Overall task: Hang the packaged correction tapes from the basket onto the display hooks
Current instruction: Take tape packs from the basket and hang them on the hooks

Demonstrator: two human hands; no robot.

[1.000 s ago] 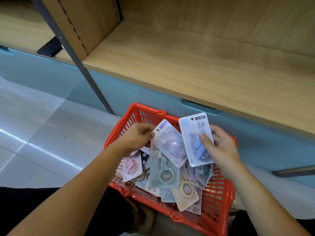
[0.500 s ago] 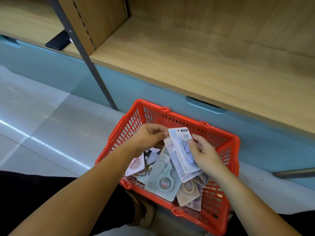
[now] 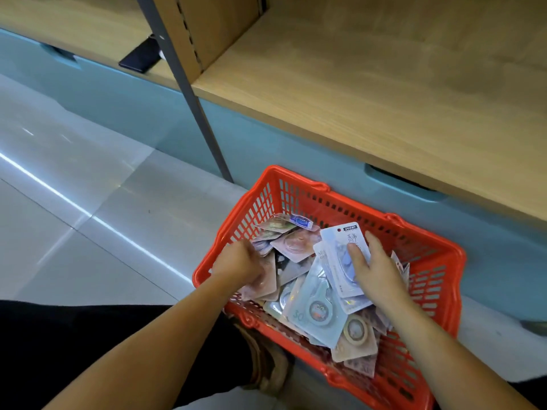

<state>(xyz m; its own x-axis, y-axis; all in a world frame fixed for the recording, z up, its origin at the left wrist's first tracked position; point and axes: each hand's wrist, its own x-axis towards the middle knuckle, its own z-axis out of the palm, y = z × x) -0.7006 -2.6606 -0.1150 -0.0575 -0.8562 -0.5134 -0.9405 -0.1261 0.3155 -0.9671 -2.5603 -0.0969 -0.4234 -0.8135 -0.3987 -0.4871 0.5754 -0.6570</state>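
Head camera looks down on a red basket that sits on the pale tiled floor, close against the blue base of a wooden shelf. Inside it lies a loose pile of packets, correction tapes in clear blisters on pink, grey and pale blue cards, overlapping at all angles. The right hand holds a blue-and-white packet just above the pile on the right side of the basket, its printed top tilted away from the person; the thumb presses on the front and the other fingers are curled round behind the card's right edge. Another packet seems to lie right under it. The left hand is down among the packets at the left wall of the basket, fingers curled under and hidden, so I cannot tell whether it grips one. A flat dark thing lies on the left shelf beyond a grey metal post.
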